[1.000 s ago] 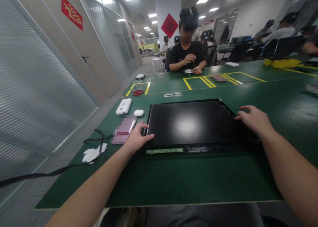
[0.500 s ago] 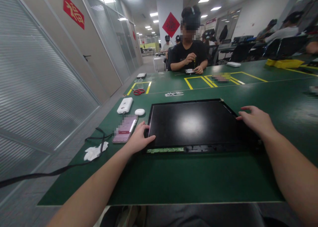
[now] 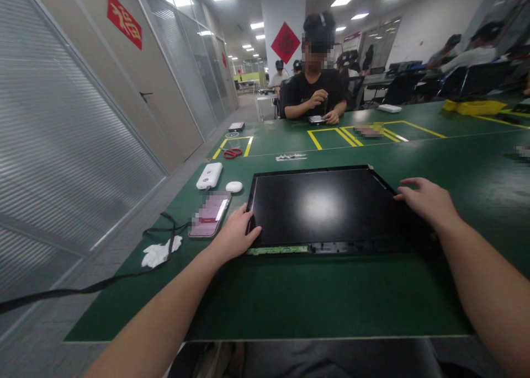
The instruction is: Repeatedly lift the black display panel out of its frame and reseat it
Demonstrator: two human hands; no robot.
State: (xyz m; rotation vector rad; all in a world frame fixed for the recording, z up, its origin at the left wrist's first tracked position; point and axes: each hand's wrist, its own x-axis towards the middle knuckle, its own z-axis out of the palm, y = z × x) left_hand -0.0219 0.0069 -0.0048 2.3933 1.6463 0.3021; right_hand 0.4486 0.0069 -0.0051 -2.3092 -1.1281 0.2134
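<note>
Glossy black rectangular panel (image 3: 318,207) lies flat, left hand (image 3: 236,232), thumb and fingers spread, touching its left edge, right hand (image 3: 428,202), fingers parted and curved, at its right edge, forearms (image 3: 165,306) extended, smooth green desk (image 3: 323,301) beneath.

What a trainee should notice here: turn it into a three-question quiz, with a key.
1. Which of the wearer's hands is nearer the pinkish phone?
2. True or false: the red-handled scissors lie on top of the black panel.
3. Multiple choice: what colour is the strip at the left of the panel's near edge? a) orange b) white c) green

Key:
1. The left hand.
2. False; they lie beyond it, to the left.
3. c.
</note>
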